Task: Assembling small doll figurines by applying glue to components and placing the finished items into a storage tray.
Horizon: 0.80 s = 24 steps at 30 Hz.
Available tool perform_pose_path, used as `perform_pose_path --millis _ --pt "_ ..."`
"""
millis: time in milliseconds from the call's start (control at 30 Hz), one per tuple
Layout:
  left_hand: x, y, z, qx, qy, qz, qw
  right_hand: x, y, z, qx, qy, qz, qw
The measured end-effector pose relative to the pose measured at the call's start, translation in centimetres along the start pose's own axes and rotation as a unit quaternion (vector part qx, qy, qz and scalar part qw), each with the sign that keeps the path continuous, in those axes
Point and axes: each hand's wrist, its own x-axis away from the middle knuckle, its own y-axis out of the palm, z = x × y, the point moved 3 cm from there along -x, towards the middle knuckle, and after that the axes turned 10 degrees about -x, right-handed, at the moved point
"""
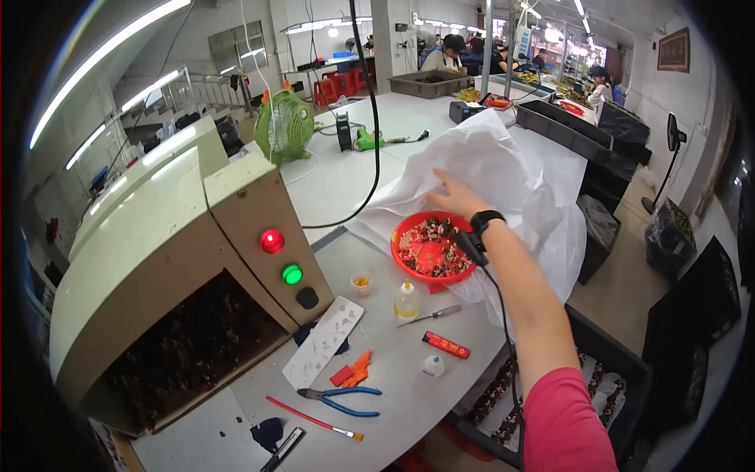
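My right hand [458,197] reaches out from the lower right, a black band with a cable around its wrist. Its fingers are apart, one stretched forward, and nothing shows in them. It is over the near part of a crumpled white plastic sheet [503,169]; I cannot tell whether it touches the sheet. Just below the hand sits a round red plastic tray [399,256] with many small dark and pale pieces, partly covered by my wrist. My left hand is out of the picture.
A beige machine [149,236] with red and green buttons fills the left. On the table are a small bottle [406,301], a screwdriver [440,315], blue-handled pliers [350,401] and a red brush [311,417]. A dark crate [629,370] stands lower right; a green fan [285,126] is farther back.
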Motion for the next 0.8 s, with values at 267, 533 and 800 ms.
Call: perform_pose_path --millis 267,533,800 --pt "-2.5 -0.3 5.3 -0.116 0.198 -0.044 0.972 8.9 -6.7 -0.3 -0.032 -0.011 0.068 0.997" --pt "-7.5 1.0 14.0 -0.293 0.376 -0.023 0.879 18.2 -6.2 -2.8 0.064 0.009 -0.048 0.997" --pt "-22.1 9.4 22.3 -0.372 0.464 0.070 0.801 19.6 -4.6 0.6 -0.101 0.041 0.007 0.994"
